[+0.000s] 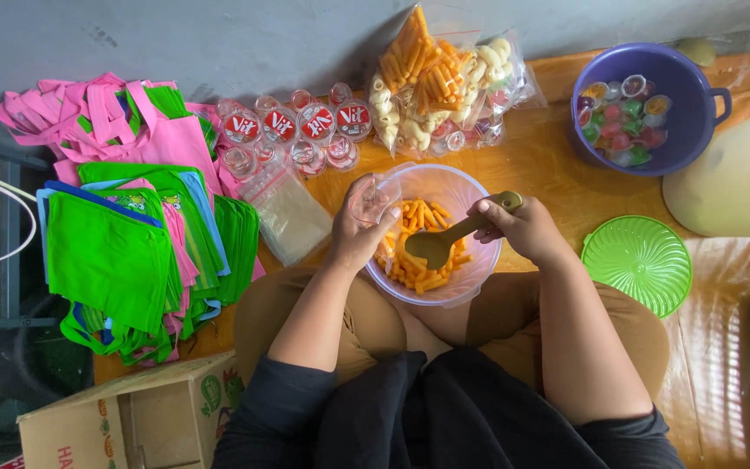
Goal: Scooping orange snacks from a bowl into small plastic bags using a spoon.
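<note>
Holding spoon (441, 243) over bowl (470, 187) rim; left hand (359, 233) grips bag (373, 198).

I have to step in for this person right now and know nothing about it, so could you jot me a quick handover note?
Left hand: holds a small clear plastic bag open over the bowl's rim.
Right hand: grips a green spoon, its scoop down among the orange snack sticks.
Clear bowl: on the lap, partly full of sticks.
Done: filled snack packs lie piled by the wall.
Left: the held bag looks empty; a stack of flat bags waits beside the bowl.
</note>
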